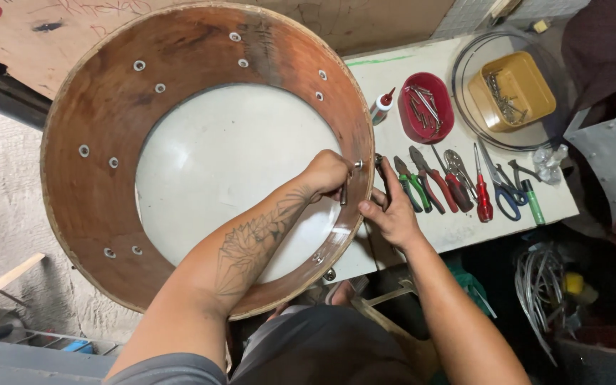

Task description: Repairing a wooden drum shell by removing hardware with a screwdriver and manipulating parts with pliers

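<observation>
While the big wooden drum shell (208,153) leans over the person's lap and against the edge of the white workbench (465,221), both hands meet at its right-hand wall; the left hand (326,175) reaches inside the shell, fingers curled tight around a small dark tool (344,192) that hangs just below a metal fitting (358,164) in the wood, presumably bracing the fastener from within; the right hand (388,214) sits outside that same spot, fingers folded against the rim, though whether it pinches anything I cannot tell, the shell's edge hides the fingertips; one hand either side of the wall, which looks like the way to hold a bolt through it. The pale drum skin (229,171) closes the far end, and washered holes ring the inner wall in pairs. On the bench, just beside the right hand, a row of pliers and screwdrivers (450,185) lies fanned out within easy reach; beyond it a red dish of screws (425,107), a small glue bottle (381,105), a yellow tub of hardware (511,91) resting inside a clear round lid, and blue-handled scissors (504,189).
</observation>
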